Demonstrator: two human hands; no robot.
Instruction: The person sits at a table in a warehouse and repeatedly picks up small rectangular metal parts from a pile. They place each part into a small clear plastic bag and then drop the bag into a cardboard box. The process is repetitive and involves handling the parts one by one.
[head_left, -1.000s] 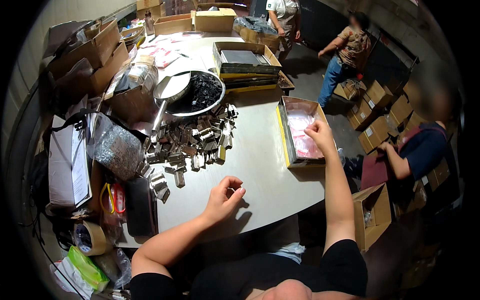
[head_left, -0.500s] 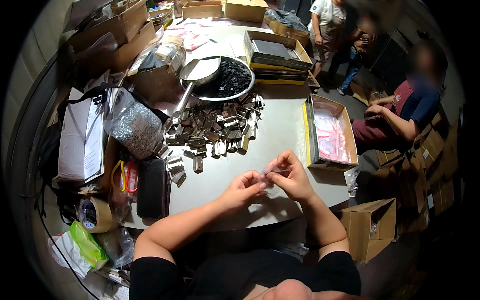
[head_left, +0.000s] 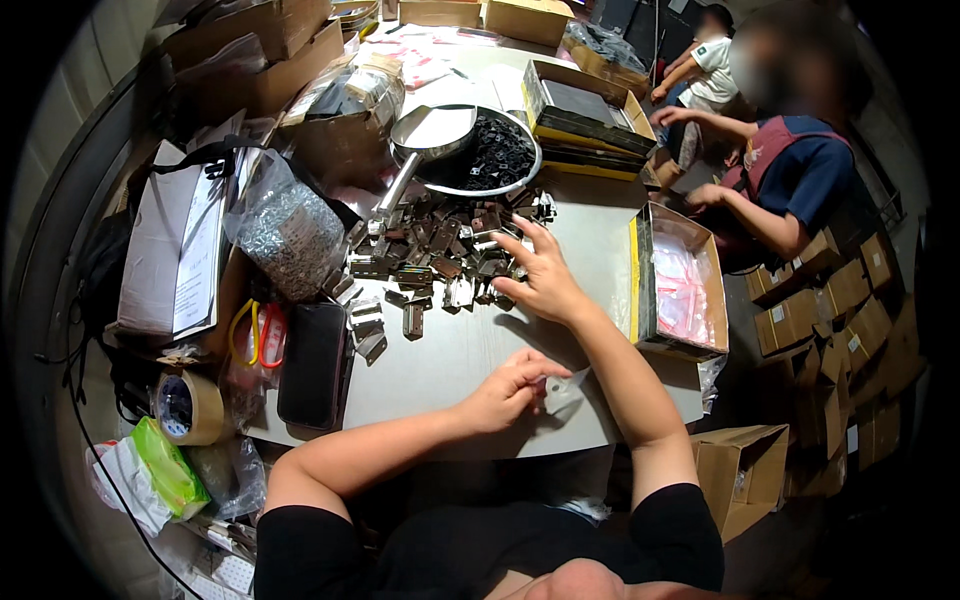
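Note:
My left hand [head_left: 508,392] pinches a small clear plastic bag [head_left: 566,394] above the table's near edge. My right hand [head_left: 545,272] reaches out with its fingers spread, at the right side of a heap of small brown and silver metal fittings [head_left: 430,240]; nothing shows in its grasp. Whether its fingertips touch the nearest fittings I cannot tell. Behind the heap stands a metal bowl [head_left: 538,165] of small black parts [head_left: 497,155], with a metal scoop [head_left: 432,130] lying across its left side.
An open box [head_left: 640,280] of clear, red-edged bags stands at the right edge of the table [head_left: 470,350]. To the left are a black phone [head_left: 313,367], a bag of small metal parts [head_left: 290,235] and a tape roll [head_left: 190,405]. Co-workers sit beyond the right side, near stacked cartons [head_left: 790,325].
My right hand has let go of the small bag and moved up and left to the fittings, its fingers opening. My left hand keeps the bag. The view has shifted slightly.

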